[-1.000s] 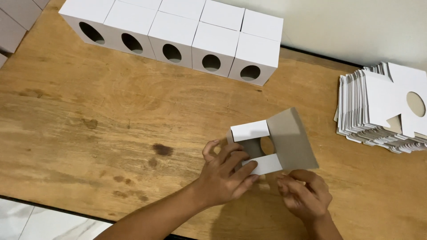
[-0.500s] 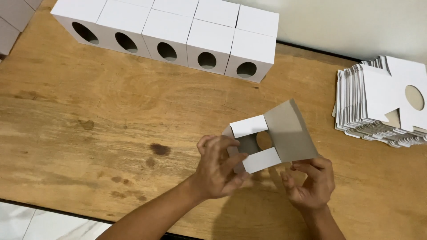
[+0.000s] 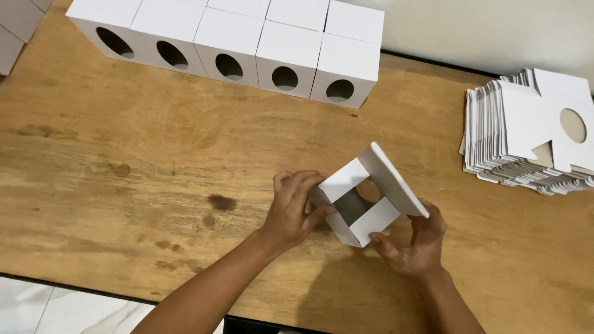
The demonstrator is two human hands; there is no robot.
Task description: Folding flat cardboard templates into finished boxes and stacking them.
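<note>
Half-folded white cardboard box [image 3: 365, 195] sits between both hands above the wooden table [image 3: 124, 185]: left hand [image 3: 296, 207] grips its left side, fingers curled over the edge; right hand [image 3: 416, 244] pinches the lower right corner.

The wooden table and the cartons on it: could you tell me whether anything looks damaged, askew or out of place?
Only dark stains mark the wooden table. The finished boxes stand in tidy rows, the flat blanks are roughly stacked, and the box between both hands looks undamaged.

Head camera, looking down

It looks steeply down, close above the left hand [image 3: 291, 210] and right hand [image 3: 416, 244].
</note>
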